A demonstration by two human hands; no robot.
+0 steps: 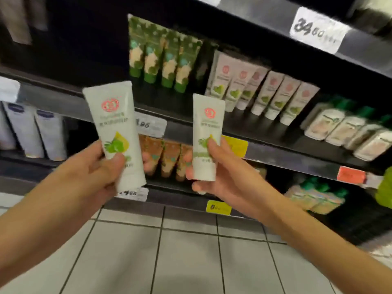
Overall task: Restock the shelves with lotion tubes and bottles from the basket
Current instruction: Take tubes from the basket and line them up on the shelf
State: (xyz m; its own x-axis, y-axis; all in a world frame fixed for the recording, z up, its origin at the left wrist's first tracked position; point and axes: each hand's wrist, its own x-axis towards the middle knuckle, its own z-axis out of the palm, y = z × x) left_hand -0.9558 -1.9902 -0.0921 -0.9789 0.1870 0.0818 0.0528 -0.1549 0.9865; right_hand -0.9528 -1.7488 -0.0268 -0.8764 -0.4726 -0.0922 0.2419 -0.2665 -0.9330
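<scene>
My left hand grips a large white lotion tube with a red logo and green fruit print, held upright with its cap down. My right hand grips a smaller white lotion tube of the same design, also upright. Both tubes are raised in front of the dark shelves. A row of matching white tubes stands on the middle shelf, up and to the right of my right hand. No basket is in view.
Green tubes stand left of the matching row, with white green-capped bottles to the right. Orange tubes sit on the shelf behind my hands and blue-capped white tubes at far left. Price tags line the shelf edges; tiled floor lies below.
</scene>
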